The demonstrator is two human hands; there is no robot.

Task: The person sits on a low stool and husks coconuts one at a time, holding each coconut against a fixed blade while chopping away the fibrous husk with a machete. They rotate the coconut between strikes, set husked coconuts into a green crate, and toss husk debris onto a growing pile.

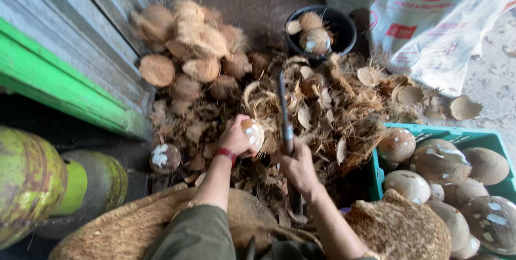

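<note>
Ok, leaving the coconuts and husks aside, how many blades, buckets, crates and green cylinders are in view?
Long dark blade: 1
Round black bucket: 1
Teal plastic crate: 1
Green metal cylinders: 2
Total: 5

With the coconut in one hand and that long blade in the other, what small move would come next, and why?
Probably a short chop or scrape of the long dark metal blade against the round, partly peeled brown coconut. The left hand cups the coconut beside the blade, the right hand grips the handle, and brown skin patches remain on it.
</note>
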